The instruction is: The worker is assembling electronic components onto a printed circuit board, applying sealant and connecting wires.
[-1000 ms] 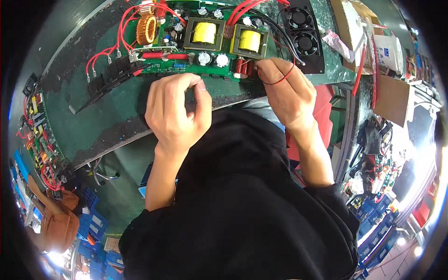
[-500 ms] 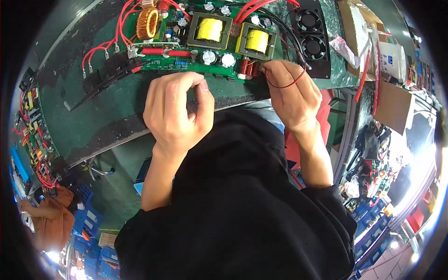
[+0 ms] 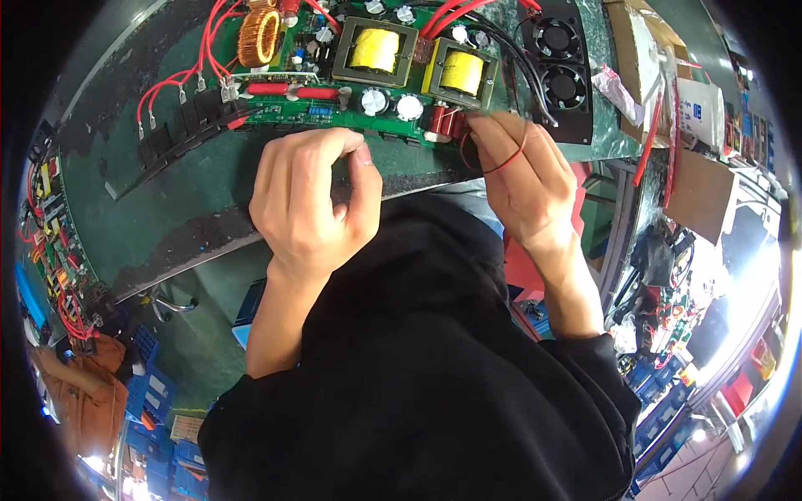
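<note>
A green circuit board point(image 3: 288, 110) lies along the far side of the bench, with two yellow-wound transformers point(image 3: 375, 52) and a copper toroid coil point(image 3: 259, 37) on it. Just in front of its near edge, my left hand point(image 3: 309, 196) is curled, thumb and index tips together; whatever they pinch, if anything, is hidden. My right hand point(image 3: 526, 177) is closed at the board's right end, beside dark red components point(image 3: 444, 123). Its fingertips pinch a thin red and black wire point(image 3: 510, 160), which loops over the fingers; the wire's end is hidden.
Right of the board stands a black panel with two fans point(image 3: 561, 86). Red wires with metal terminals point(image 3: 152, 121) rise at the board's left, over a black heatsink strip point(image 3: 180, 150). A cardboard box point(image 3: 639, 67) sits far right. Another person's arm point(image 3: 75, 376) shows lower left.
The wire loop at my right hand has shifted left and now curves higher over the fingers. The right hand has moved slightly; the left hand stays nearly in place.
</note>
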Tool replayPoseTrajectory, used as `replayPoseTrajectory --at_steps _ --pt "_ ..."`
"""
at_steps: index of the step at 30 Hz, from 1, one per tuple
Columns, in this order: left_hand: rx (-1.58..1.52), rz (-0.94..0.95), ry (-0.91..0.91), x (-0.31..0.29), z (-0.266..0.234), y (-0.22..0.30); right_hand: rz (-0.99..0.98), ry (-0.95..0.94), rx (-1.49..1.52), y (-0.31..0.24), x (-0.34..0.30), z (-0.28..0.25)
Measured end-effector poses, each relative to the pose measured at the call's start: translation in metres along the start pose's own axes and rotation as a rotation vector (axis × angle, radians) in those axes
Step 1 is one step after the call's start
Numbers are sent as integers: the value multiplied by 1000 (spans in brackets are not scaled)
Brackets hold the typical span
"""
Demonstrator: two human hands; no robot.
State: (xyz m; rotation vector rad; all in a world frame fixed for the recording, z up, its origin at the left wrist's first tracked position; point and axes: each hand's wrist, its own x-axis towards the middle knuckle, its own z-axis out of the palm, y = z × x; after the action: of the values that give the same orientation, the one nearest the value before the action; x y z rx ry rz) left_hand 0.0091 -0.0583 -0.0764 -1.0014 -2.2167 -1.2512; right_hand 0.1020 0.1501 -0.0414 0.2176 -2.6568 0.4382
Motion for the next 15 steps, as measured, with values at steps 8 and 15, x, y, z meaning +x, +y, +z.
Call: replayPoseTrajectory --at_steps 8,15 --pt "-19 118 -20 -9 -9 12 780 303 325 -22 -72 -19" --pt "-338 -196 -340 -44 12 61 1186 -47 747 -32 -84 -5"
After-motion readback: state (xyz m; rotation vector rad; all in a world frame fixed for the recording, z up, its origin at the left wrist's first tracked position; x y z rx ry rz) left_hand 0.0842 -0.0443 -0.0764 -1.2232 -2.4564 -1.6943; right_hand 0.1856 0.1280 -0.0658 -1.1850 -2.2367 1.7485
